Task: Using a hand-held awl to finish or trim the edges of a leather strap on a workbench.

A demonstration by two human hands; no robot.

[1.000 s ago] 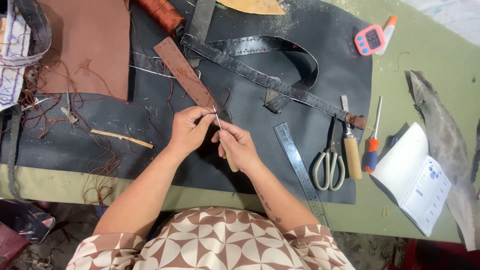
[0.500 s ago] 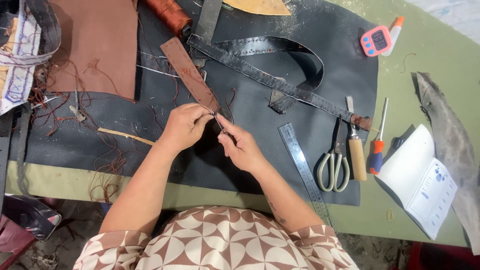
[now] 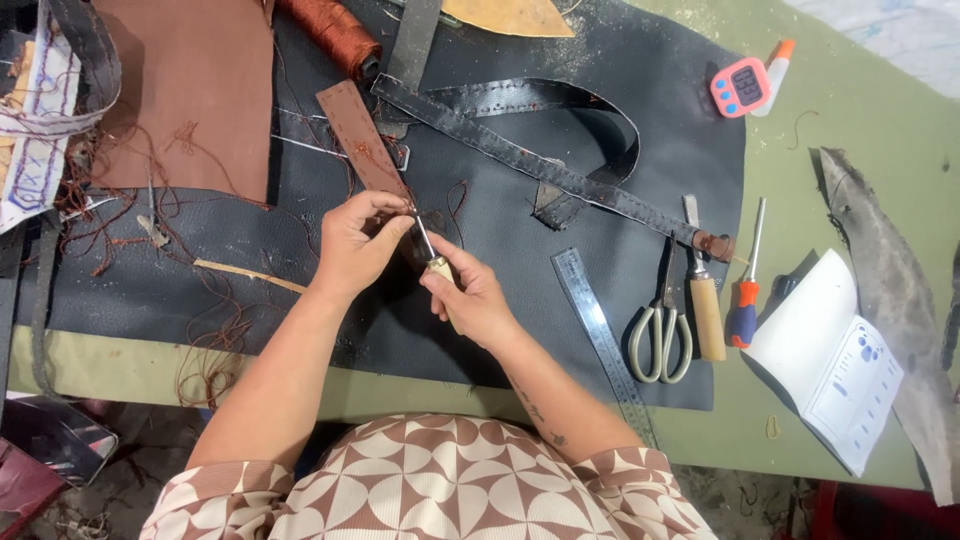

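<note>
My left hand [image 3: 358, 243] pinches the near end of a narrow brown leather strip [image 3: 358, 135] that lies on a large black leather sheet [image 3: 620, 120]. Right beside it, my right hand [image 3: 475, 297] grips a small awl [image 3: 430, 255] with a pale wooden handle. The awl's metal tip points up at the strip's end, by my left fingertips. Loose reddish-brown thread [image 3: 455, 195] curls on the sheet just beyond both hands.
A black stitched strap [image 3: 540, 165] crosses the sheet. A steel ruler [image 3: 600, 340], scissors [image 3: 660, 330], a wooden-handled tool [image 3: 705, 305] and a screwdriver [image 3: 745, 300] lie to the right, with a white booklet [image 3: 830, 365]. A thread spool [image 3: 335, 35], brown leather [image 3: 190, 90] and a pink timer [image 3: 742, 87] sit farther off.
My hands stayed together at the strip's end, while the right hand slid a little down the awl's handle. The view shifted slightly.
</note>
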